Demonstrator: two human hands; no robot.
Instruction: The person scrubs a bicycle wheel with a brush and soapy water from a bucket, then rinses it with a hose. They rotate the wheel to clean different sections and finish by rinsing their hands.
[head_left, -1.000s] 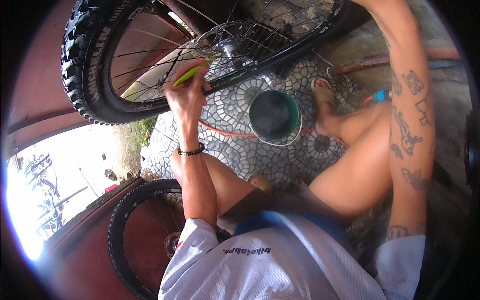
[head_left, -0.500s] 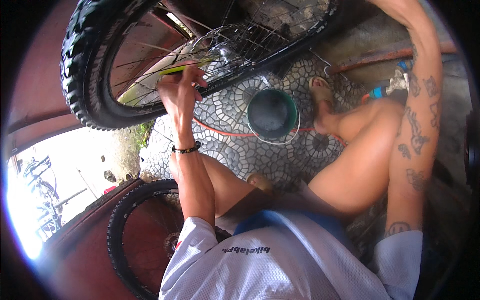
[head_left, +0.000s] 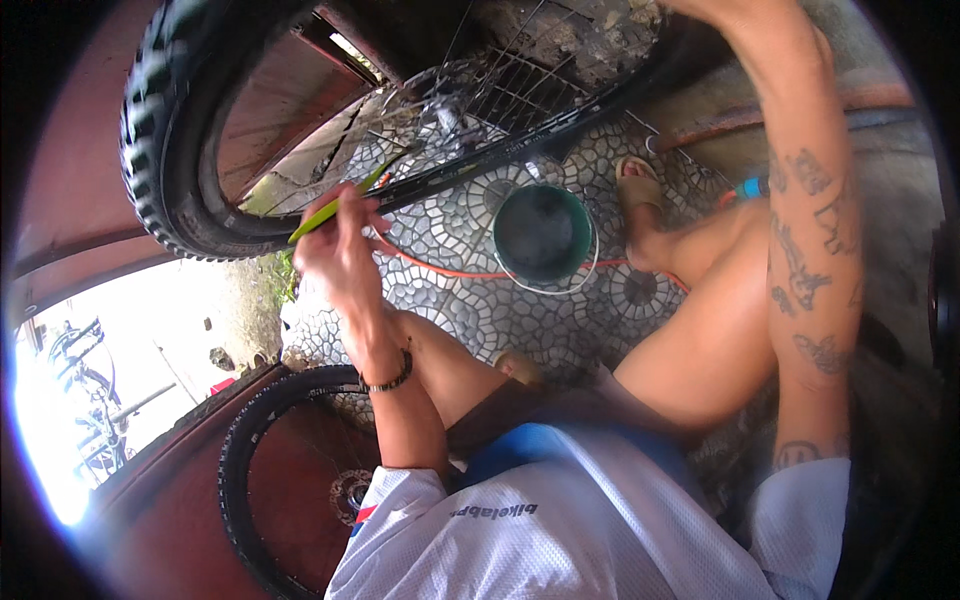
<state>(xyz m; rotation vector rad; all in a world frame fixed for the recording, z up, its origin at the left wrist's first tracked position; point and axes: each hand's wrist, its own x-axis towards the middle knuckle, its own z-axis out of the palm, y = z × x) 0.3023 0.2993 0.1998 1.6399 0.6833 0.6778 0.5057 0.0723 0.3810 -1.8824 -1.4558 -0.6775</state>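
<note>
My left hand (head_left: 340,240) is closed around a slim lime-green brush (head_left: 322,216). Its narrow dark end points up and right toward the spokes, just inside the rim of a large bicycle wheel (head_left: 165,140) with a knobby black tyre. A hub with a disc (head_left: 440,115) shows at the wheel's middle. My tattooed right forearm (head_left: 805,190) reaches up past the picture's top edge near the wheel's right side. The right hand itself is cut off there, so what it touches is hidden.
A green bucket (head_left: 543,232) of dark, cloudy liquid stands on the pebble-patterned floor (head_left: 450,320) between my feet. An orange hose (head_left: 440,268) runs behind it. Another bicycle wheel (head_left: 235,470) leans at lower left against a red panel (head_left: 160,520). A blue hose fitting (head_left: 750,188) lies by my right knee.
My left hand has drawn back from the spokes, down and left, with the brush. My right forearm has shifted left, and its hand stays beyond the top edge.
</note>
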